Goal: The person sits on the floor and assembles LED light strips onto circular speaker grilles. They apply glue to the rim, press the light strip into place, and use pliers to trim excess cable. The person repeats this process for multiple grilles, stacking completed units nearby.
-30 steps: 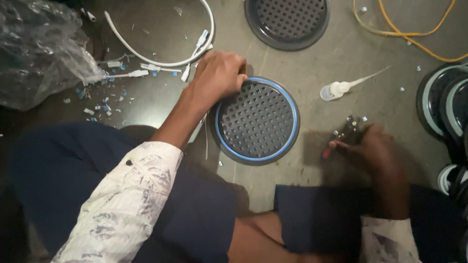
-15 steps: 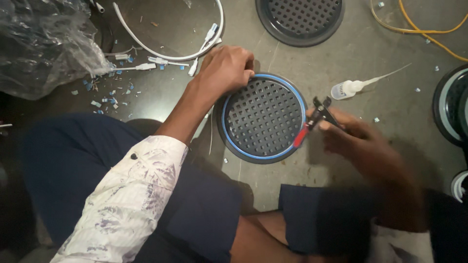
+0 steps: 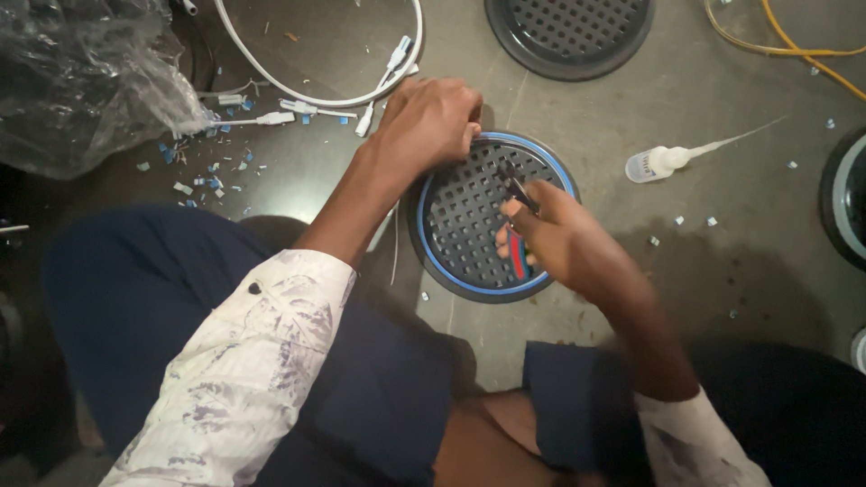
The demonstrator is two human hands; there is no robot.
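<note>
A: Since the earlier frame, right hand (image 3: 564,248) shifted left, from beside the grille (image 3: 469,216) to over its middle. Pliers (image 3: 516,188) carried along, tips now down on the mesh.

B: Left hand (image 3: 431,122)?

A: Stayed on the upper left rim of the grille. Fingers curled together over the blue edge, pressing it down. Thumb not visible.

B: Grip on the pliers?

A: Right fingers wrapped tight round the handles; red and green grips showed between them. Dark nose poked out past the thumb, pointing up and left. Jaws too small and dark to read.

B: Grille's place?

A: Flat on the grey floor (image 3: 631,298), just in front of the knees, between both arms. Round, dark mesh, blue ring.

B: Surroundings?

A: Second grille (image 3: 570,32) at top, well apart. White squeeze bottle (image 3: 663,162) lying right of the blue one, long nozzle aimed right. White cable (image 3: 316,90) looped at upper left, connectors near the left hand. Blue and white scraps (image 3: 203,171) scattered below it. Crumpled clear plastic bag (image 3: 81,81) at far left. Yellow wire (image 3: 794,50) at top right.
</note>
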